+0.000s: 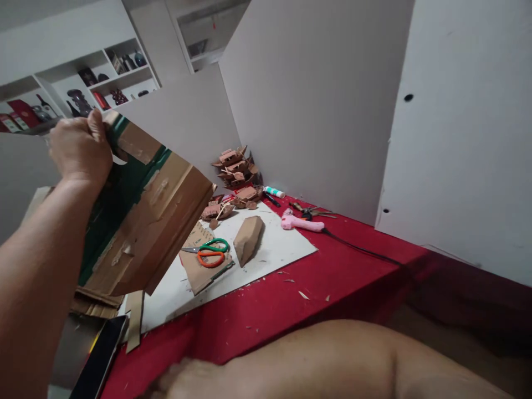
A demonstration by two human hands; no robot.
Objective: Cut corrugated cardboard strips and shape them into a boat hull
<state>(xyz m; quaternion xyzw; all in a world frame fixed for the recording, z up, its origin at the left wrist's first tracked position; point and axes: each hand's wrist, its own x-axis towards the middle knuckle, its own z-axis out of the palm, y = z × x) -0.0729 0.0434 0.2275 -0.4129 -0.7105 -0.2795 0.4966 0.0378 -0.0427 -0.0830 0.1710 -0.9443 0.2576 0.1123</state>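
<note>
My left hand (pixel 81 147) is closed on the upper corner of a large piece of cardboard (pixel 170 205), brown with green printed parts and torn patches. The sheet is raised and tilted above the left of the table. Low in the view is my right hand (pixel 183 379), near the table's front edge; it is blurred and its fingers are mostly hidden. Scissors (pixel 211 257) with one green and one orange handle lie on a smaller cardboard piece (pixel 203 277). Beside them sits a folded cardboard boat hull (pixel 248 239). A cardboard strip (pixel 134 321) lies below the raised sheet.
A white board (pixel 282 244) lies on the red-covered table (pixel 349 249). Several small cardboard boats (pixel 236 166) are stacked at the back corner. A pink glue gun (pixel 301 221) trails a black cable (pixel 366 250). Pale panels (pixel 316 105) stand behind and to the right.
</note>
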